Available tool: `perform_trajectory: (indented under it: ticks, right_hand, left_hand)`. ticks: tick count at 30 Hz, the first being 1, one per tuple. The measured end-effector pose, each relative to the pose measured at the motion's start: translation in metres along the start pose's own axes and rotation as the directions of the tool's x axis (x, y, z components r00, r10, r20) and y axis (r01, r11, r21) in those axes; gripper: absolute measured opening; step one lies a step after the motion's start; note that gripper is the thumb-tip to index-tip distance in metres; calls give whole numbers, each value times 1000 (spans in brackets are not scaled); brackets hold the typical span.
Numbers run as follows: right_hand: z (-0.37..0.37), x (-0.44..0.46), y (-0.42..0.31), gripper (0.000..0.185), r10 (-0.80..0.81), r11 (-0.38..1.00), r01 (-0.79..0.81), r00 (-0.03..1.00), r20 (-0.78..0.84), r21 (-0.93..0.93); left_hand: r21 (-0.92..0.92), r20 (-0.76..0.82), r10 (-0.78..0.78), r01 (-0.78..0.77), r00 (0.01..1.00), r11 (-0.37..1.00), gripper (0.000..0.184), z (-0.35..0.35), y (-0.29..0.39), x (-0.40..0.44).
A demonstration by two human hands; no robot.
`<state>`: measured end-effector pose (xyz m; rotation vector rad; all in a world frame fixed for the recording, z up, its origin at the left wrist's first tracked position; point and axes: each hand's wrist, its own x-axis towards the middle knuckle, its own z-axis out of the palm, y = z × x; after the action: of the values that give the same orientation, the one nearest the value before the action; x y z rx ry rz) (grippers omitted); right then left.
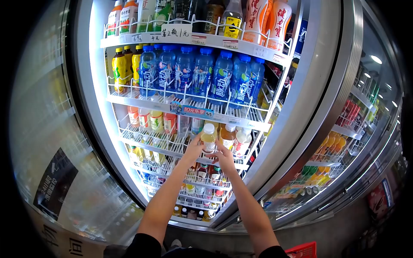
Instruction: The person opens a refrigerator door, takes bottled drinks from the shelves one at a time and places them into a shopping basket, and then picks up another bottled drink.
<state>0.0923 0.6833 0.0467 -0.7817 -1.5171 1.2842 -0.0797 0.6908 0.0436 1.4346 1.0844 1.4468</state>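
Both of my hands hold one white-capped bottle (209,136) with pale yellow contents, upright in front of the third shelf. Around its left side wrap the fingers of my left hand (193,150). My right hand (224,158) grips it from the right, fingers bent at its label and lower part. Just right of it on the shelf stand an amber bottle (227,136) with a white cap and a white-labelled bottle (242,142). Bottles with red and yellow labels are to the left. Blue bottles (202,71) fill the shelf above.
The cooler's wire shelves (150,103) have raised front rails. An open glass door (51,129) is at the left, and a metal-framed door (327,129) at the right. Several small bottles sit on lower shelves. A red basket (303,249) is at the bottom right.
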Motion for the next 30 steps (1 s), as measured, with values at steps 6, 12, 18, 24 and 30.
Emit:
perform_trajectory:
  ticks: [6, 12, 18, 24, 30]
  right_hand:
    - [9, -29, -12, 70, -137, 986, 135, 990, 16, 102]
    - [9, -54, -30, 67, -199, 976, 194, 979, 39, 95]
    - [-1, -80, -20, 53, -182, 970, 175, 983, 26, 169]
    - [-5, -127, -13, 47, -164, 986, 160, 982, 97, 56]
    - [-16, -171, 3, 53, -287, 885, 312, 950, 122, -347]
  left_hand:
    - [344, -7, 309, -288, 951, 894, 68, 3, 17, -23]
    - [459, 11, 478, -429, 878, 778, 71, 11, 42, -47]
    - [656, 0, 348, -262, 938, 707, 72, 20, 60, -96]
    - [50, -101, 221, -217, 970, 975, 66, 41, 18, -145]
    - [-5, -163, 127, -129, 978, 992, 62, 69, 15, -199]
